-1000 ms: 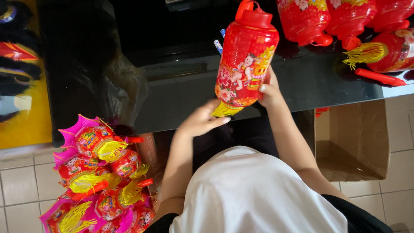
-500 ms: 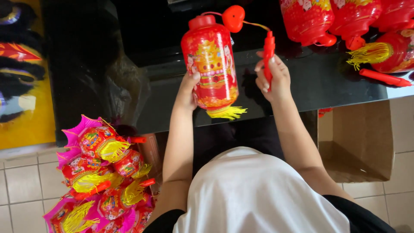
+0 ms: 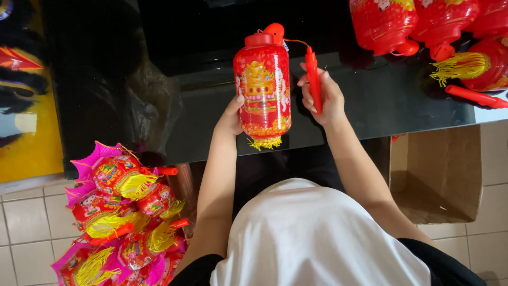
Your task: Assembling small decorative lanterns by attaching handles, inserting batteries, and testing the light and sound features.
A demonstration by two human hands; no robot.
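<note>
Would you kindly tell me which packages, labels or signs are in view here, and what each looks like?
Cardboard box: on the tiled floor at right, open, brown, rectangular.
Poster-like panel: left edge, flat, yellow with black and red shapes.
Dark plastic bag: on the black table's left side, crumpled, translucent.

Open bench in the middle, clutter at the edges

The dark bench (image 3: 201,100) lies bare at centre frame and to the left; red lanterns (image 3: 423,26) crowd its upper right, a lantern pile (image 3: 121,217) fills the lower-left floor, and a cardboard box (image 3: 436,175) stands at right.
</note>
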